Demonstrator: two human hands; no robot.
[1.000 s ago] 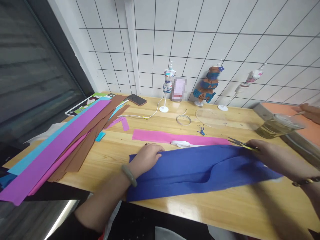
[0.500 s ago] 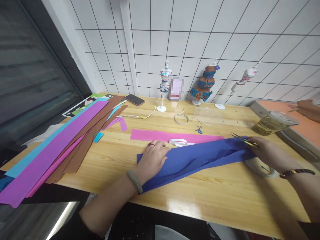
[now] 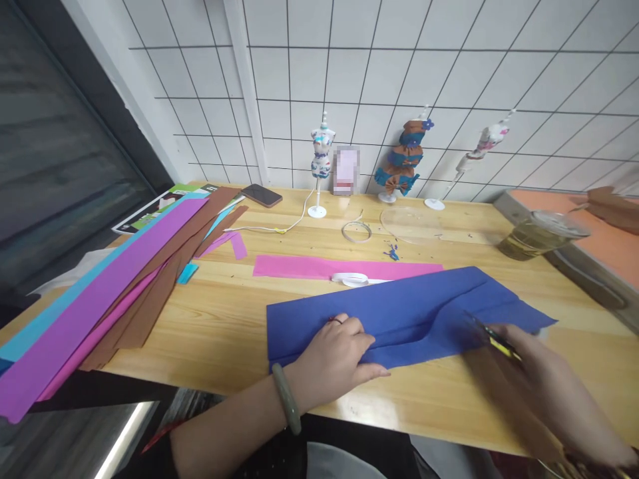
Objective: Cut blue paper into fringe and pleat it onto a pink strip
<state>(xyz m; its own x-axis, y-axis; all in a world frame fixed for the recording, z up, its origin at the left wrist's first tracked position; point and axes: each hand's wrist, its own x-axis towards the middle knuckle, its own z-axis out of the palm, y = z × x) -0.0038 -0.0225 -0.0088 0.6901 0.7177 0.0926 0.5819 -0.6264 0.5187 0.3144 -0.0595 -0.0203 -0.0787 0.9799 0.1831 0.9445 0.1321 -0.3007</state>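
A wide blue strip of cloth [image 3: 319,319] lies across the middle of the table, with a wrinkle running along its right half. On its lower left part rests my left hand [image 3: 342,356], pressing the cloth, thumb apart from the bent fingers. My right hand [image 3: 536,372], blurred by motion, is closed round a pair of scissors [image 3: 499,342] with yellow and black handles. The scissors' blades point left over the right part of the blue cloth. Behind the cloth lie a pink strip [image 3: 294,266] and a loop of white ribbon [image 3: 351,279].
Purple, brown and light blue cloth strips [image 3: 124,273] are heaped at left, near a phone [image 3: 262,195]. Small dress forms, one dressed [image 3: 399,163] and one bare [image 3: 322,156], stand by the tiled wall. A lidded cup [image 3: 542,236] is at right, beside an orange-lined tray [image 3: 599,216].
The blue cloth has spread out flatter and its right end is released. My right hand with the scissors has come nearer to me; my left hand has shifted right and nearer.
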